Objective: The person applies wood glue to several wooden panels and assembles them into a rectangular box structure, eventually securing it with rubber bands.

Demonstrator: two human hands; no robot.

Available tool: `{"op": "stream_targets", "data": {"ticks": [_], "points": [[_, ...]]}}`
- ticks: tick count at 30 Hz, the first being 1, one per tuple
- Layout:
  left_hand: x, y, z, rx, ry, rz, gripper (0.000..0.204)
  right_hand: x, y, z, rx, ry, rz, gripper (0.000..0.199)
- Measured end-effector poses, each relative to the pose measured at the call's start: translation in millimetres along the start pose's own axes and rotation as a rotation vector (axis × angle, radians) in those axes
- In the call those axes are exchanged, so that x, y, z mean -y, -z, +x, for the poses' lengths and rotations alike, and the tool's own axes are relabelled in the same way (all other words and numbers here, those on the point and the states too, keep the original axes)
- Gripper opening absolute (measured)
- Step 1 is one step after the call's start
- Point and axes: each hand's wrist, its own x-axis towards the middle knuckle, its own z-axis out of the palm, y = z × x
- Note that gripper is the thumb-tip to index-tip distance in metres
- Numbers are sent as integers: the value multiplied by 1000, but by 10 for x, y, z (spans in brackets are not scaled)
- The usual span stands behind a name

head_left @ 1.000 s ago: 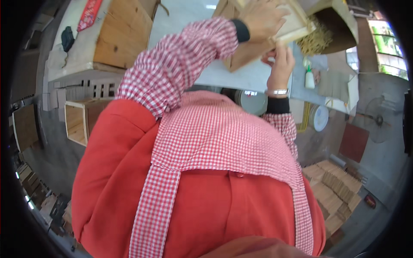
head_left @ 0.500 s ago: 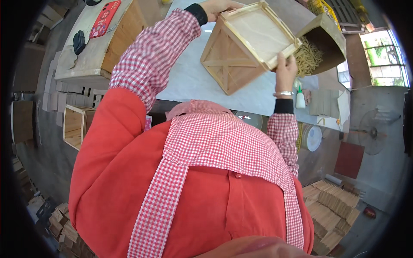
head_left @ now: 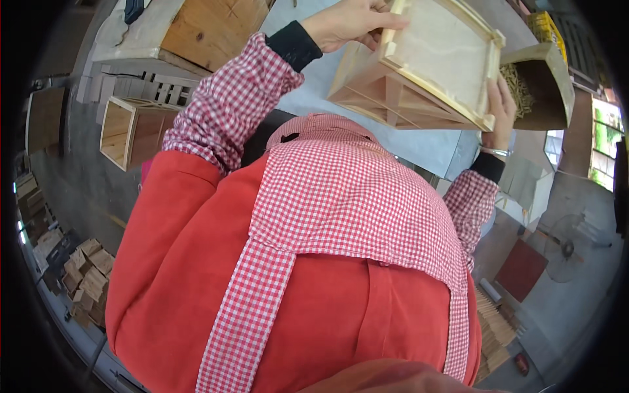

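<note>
Head view, looking down over a red apron with checked straps. The left hand [head_left: 347, 23] grips the far upper corner of a shallow wooden crate [head_left: 426, 65], its fingers [head_left: 386, 19] curled over the rim; the right hand [head_left: 503, 105] clasps the opposite lower corner, fingers wrapped round the frame edge. The crate is held tilted in the air between the two sets of fingers, its pale panel bottom facing the camera and its cross-braced side below, above the grey worktop [head_left: 426, 147]. Just beyond the right-hand fingers stands an open box of straw-like filling [head_left: 534, 88]; well off to the side of the left-hand fingers another open wooden box [head_left: 128, 131] rests on the floor.

Risks, as judged: the grip is at two corners only, so a slackening of either set of fingers would probably let the crate swing and drop onto the worktop. Its lower corner lies close to the straw box and could knock it. The thin slats may also pinch or splinter the fingers.
</note>
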Motion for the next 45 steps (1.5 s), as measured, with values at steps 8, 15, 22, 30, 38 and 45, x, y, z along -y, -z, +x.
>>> {"op": "stream_targets", "data": {"ticks": [8, 15, 22, 30, 38, 45], "points": [[173, -19, -101, -19, 63, -165, 33, -192, -77, 39, 26, -37, -92, 46], [519, 316, 50, -42, 68, -429, 45, -358, -35, -425, -317, -104, 9, 43], [1113, 426, -151, -282, 254, -441, 64, -725, -61, -782, -315, -296, 53, 47], [1546, 43, -48, -234, 581, -567, 72, -1904, 273, -617, -123, -432, 188, 46], [1504, -218, 109, -189, 423, -827, 58, -2702, 256, -81, -29, 51, -187, 41], [391, -66, 161, 4, 203, -622, 57, -2197, 1029, 1051, 59, 908, -1503, 14]]}}
